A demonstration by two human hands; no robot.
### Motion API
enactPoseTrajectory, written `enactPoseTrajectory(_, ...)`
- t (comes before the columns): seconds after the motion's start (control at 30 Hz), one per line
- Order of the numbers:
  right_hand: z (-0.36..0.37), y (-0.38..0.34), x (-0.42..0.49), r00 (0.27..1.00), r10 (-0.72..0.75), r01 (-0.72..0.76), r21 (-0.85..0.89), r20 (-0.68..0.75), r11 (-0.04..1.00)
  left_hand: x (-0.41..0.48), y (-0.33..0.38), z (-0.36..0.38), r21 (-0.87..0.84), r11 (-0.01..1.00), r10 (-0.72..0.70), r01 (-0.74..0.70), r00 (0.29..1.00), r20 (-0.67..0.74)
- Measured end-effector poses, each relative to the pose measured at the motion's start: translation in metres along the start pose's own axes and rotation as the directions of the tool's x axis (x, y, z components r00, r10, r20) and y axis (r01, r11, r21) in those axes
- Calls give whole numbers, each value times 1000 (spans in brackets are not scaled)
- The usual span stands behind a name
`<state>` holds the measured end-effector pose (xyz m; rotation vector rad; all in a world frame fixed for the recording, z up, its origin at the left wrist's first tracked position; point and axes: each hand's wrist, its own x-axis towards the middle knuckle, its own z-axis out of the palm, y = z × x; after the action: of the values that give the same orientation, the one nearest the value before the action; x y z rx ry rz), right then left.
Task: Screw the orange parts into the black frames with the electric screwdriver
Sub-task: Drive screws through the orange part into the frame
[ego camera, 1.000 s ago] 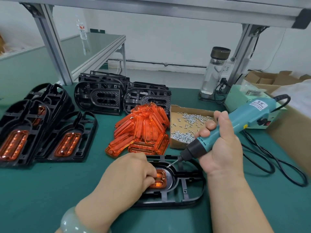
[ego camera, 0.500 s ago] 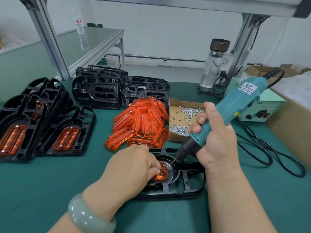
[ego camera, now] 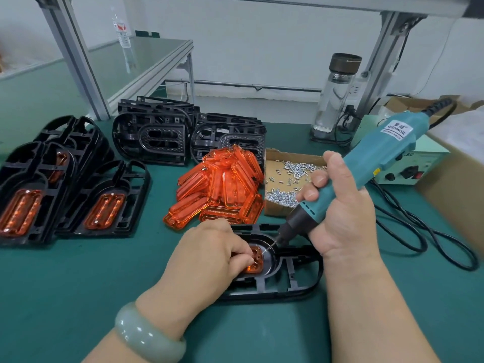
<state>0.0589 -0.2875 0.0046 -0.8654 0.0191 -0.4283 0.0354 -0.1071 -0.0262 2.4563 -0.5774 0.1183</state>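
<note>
On the tabletop (ego camera: 52, 297), one black frame (ego camera: 288, 292) lies under two hands: left hand (ego camera: 209, 258), fingers curled, holds its single orange part (ego camera: 258, 259); right hand (ego camera: 343, 218) grips one electric screwdriver (ego camera: 379, 155).

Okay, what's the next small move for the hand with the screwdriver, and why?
Probably press the electric screwdriver in and run it. Its bit tip sits at a corner of the orange part, the left hand holds that part down in the black frame, and the right hand grips the tool.
</note>
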Motion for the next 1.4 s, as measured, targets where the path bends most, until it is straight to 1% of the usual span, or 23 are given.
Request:
enactPoseTrajectory(0.23,0,2,-1,999,4,-4,-2,36,1000,2,-2,-3,5,1000,-5,5,998,66)
enactPoseTrajectory(0.37,3,3,-1,999,5,-4,-12,46,1000,2,-4,-4,48,999,13,-18,996,90)
enactPoseTrajectory(0.67,5,3,-3,998,-6,8,-42,63,999,1,-5,-1,16,1000,4,-4,998,57)
enactPoseTrajectory(0.93,5,3,-3,997,-20,25,-64,68,998,1,-5,1,22,1000,15,-16,999,29)
enactPoseTrajectory(1.4,9,4,-7,986,-33,54,-125,165,991,0,-4,0,14,1000,-1,0,999,44)
